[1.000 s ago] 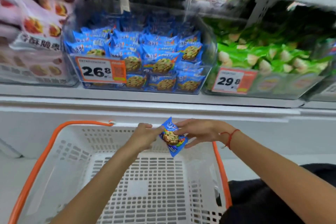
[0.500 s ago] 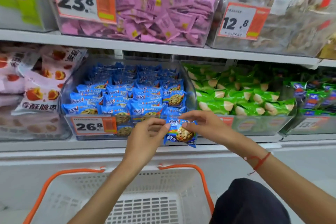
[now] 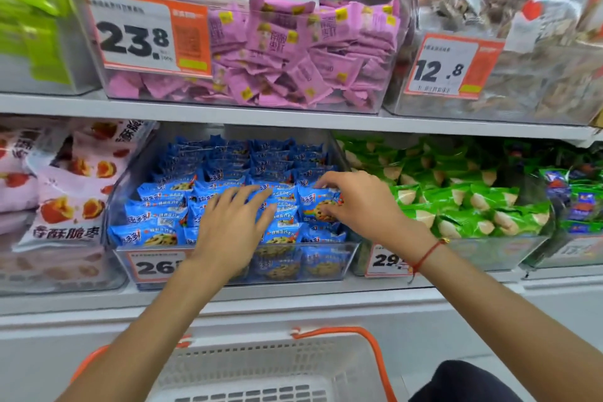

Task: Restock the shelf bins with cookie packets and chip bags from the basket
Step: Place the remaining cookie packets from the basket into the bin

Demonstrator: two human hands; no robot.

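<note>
Head view, the only one: both hands are inside the clear bin (image 3: 350, 258) of blue cookie packets on the lower shelf (image 3: 424, 290), the bin with the partly hidden "26" price tag. The right hand (image 3: 357, 202) pinches one blue cookie packet (image 3: 318, 206) between curled fingers and thumb, and holds it down among the packets at the right side of the bin, touching its neighbours. The left hand (image 3: 233, 225) lies flat with fingers spread and straight, resting on the packets in the middle of the bin and gripping nothing. The two hands are apart, with a strip of packets between them.

Near the bottom edge sits the white basket (image 3: 277, 365) with its orange handle; the part in view shows bare slotted plastic and no goods, though most of its floor is out of frame, so I cannot tell whether anything is left inside.

As for progress, the cookie bin looks well filled, rows standing almost to its front wall, and the packet in the right hand seems to be at the point of being tucked in rather than released yet. No chip bags show in the hands or in the visible part of the basket. Green packets (image 3: 456, 202) fill the bin to the right, pink packets (image 3: 293, 52) the bin on the shelf above.
</note>
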